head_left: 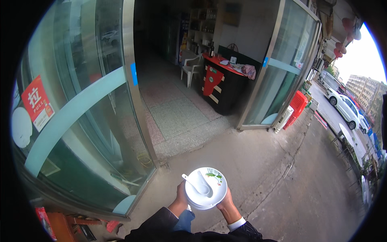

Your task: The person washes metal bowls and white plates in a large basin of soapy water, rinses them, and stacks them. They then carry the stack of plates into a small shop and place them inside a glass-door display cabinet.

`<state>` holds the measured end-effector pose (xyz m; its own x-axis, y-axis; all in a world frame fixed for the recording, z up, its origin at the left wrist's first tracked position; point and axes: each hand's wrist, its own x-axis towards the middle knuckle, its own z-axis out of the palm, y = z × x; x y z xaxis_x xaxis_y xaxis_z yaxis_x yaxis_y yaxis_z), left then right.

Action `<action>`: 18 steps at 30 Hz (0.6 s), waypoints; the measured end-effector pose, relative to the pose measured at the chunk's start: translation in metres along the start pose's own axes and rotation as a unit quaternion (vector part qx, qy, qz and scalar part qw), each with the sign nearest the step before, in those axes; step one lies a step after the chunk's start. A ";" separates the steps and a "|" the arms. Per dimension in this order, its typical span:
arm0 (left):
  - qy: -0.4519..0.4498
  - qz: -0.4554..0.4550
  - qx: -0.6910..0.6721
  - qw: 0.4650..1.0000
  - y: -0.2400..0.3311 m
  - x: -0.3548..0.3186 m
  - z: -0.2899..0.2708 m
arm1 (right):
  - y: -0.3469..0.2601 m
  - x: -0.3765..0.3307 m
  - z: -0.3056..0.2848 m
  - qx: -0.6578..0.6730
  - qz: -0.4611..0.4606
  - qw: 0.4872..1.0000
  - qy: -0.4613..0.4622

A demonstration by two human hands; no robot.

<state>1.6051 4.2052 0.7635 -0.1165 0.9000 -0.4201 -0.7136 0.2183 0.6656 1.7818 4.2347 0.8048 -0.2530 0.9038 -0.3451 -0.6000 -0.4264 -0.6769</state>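
— Outside the open doorway, where do things stand?
— Both hands carry a stack of white plates [205,192] at waist height over the pavement; left hand [182,196] and right hand [225,200] have fingers curled around its rim. I judge the carrying is midway: nothing is set down yet.
— Counts?
— Two white spoons [197,186] lie on top. Plates: several, exact number unclear. One white chair [192,68] stands inside by a counter [221,86].
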 end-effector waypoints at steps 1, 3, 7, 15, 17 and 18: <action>0.014 0.013 0.013 1.000 0.010 0.038 0.003 | -0.008 0.038 0.008 -0.007 0.002 1.000 -0.010; 0.015 0.021 0.009 1.000 0.035 0.112 0.005 | -0.025 0.112 0.024 -0.011 0.031 0.999 -0.006; -0.031 -0.015 -0.046 0.998 0.101 0.251 0.029 | -0.068 0.244 0.072 -0.029 0.005 0.999 0.021; 0.039 0.092 -0.020 0.995 0.294 0.476 0.098 | -0.146 0.530 0.209 -0.020 0.011 0.998 -0.055; 0.065 0.098 -0.010 0.993 0.334 0.546 0.103 | -0.160 0.605 0.244 -0.005 0.016 0.997 -0.074; 0.054 0.126 -0.022 0.990 0.351 0.582 0.103 | -0.168 0.644 0.263 -0.001 0.013 0.996 -0.086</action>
<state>1.3581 4.8445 0.8159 -0.3665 0.8772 -0.3101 -0.6819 -0.0265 0.7310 1.5201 4.8973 0.8671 -0.3938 0.8856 -0.2462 -0.5901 -0.4489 -0.6710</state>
